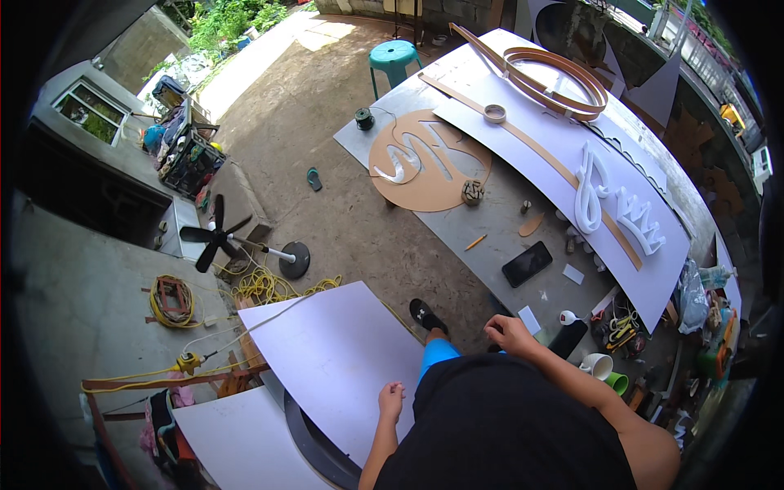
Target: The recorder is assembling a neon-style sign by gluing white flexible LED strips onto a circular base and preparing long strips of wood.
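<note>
At lower centre, the left hand [391,399] rests curled on the large white flat board [343,359]; the right hand [508,333], loosely closed and holding nothing, hovers just beside the grey counter [490,229], near a white mug [598,365], contents unclear.

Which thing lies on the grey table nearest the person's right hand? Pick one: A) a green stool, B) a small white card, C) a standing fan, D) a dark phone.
B: the small white card lies on the grey table just beside the right hand, while the dark phone lies farther up the table.
</note>
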`<action>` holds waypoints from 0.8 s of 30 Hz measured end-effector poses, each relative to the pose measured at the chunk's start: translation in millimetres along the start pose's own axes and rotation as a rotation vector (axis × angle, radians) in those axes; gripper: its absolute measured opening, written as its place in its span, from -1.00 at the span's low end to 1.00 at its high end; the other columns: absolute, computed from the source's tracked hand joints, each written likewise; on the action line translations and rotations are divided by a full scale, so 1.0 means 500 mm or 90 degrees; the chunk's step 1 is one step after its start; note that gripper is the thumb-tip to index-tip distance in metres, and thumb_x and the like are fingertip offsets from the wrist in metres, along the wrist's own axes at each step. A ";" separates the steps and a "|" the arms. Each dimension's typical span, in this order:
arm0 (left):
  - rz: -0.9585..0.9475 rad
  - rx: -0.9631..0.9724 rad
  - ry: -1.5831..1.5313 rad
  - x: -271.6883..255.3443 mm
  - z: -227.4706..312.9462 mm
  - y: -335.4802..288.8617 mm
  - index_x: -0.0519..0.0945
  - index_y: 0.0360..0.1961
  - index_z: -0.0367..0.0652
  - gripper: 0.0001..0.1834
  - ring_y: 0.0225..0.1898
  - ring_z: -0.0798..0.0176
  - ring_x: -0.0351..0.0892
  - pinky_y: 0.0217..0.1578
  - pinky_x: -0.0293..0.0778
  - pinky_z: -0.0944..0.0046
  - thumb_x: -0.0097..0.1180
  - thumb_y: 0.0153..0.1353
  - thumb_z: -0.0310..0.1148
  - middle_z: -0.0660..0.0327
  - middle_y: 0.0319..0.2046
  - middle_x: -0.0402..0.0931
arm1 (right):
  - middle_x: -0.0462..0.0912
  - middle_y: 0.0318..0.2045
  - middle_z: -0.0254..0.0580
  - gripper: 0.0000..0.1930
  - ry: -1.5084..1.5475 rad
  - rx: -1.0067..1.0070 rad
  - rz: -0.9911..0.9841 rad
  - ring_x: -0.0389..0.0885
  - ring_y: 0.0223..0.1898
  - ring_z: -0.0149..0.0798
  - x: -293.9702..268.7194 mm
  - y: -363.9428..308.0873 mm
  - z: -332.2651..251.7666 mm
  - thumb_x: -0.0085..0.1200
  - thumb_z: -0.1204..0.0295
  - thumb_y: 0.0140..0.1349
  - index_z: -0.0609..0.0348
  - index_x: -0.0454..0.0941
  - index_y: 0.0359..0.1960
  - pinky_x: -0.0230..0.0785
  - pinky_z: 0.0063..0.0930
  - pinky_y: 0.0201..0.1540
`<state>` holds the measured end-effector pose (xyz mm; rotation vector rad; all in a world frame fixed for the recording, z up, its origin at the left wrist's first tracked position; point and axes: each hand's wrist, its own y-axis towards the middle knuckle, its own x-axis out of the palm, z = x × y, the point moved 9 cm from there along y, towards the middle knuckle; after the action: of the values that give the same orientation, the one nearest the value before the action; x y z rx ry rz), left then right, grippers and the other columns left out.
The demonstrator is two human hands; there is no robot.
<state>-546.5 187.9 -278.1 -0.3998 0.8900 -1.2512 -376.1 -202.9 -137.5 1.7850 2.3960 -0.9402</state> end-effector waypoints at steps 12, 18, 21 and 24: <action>-0.034 0.218 0.064 -0.199 0.627 0.350 0.62 0.00 -0.27 -0.74 -0.30 0.33 0.61 -0.20 0.54 0.30 0.09 0.41 -0.34 0.14 -0.19 0.68 | 0.74 -0.43 -0.12 -0.79 0.104 0.099 0.161 0.68 -0.40 -0.33 0.017 0.301 -0.148 0.17 0.37 0.34 0.30 0.66 -0.20 0.51 -0.38 -0.27; -0.095 0.233 0.039 -0.140 0.793 0.415 0.60 0.02 -0.29 -0.73 -0.28 0.36 0.58 -0.17 0.53 0.31 0.08 0.42 -0.35 0.15 -0.16 0.68 | 0.74 -0.45 -0.13 -0.79 0.163 0.107 0.228 0.70 -0.39 -0.32 -0.014 0.509 -0.153 0.15 0.36 0.33 0.30 0.67 -0.23 0.52 -0.37 -0.25; -0.176 0.225 0.054 -0.097 0.824 0.435 0.61 0.04 -0.25 -0.73 -0.28 0.40 0.56 -0.19 0.49 0.36 0.10 0.42 -0.33 0.19 -0.15 0.67 | 0.74 -0.43 -0.08 -0.77 0.162 0.139 0.256 0.73 -0.36 -0.23 -0.018 0.618 -0.149 0.16 0.34 0.32 0.30 0.67 -0.24 0.53 -0.32 -0.23; -0.187 0.204 0.095 -0.095 0.853 0.462 0.60 0.03 -0.27 -0.73 -0.27 0.39 0.57 -0.18 0.50 0.35 0.11 0.42 -0.34 0.18 -0.15 0.67 | 0.75 -0.37 0.01 -0.75 0.146 0.162 0.309 0.74 -0.29 -0.07 -0.029 0.721 -0.136 0.17 0.31 0.30 0.29 0.67 -0.24 0.54 -0.22 -0.18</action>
<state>-74.5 218.0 -160.3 -0.1856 0.7562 -1.6826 -32.7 -122.8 -240.6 2.5277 1.8512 -1.0535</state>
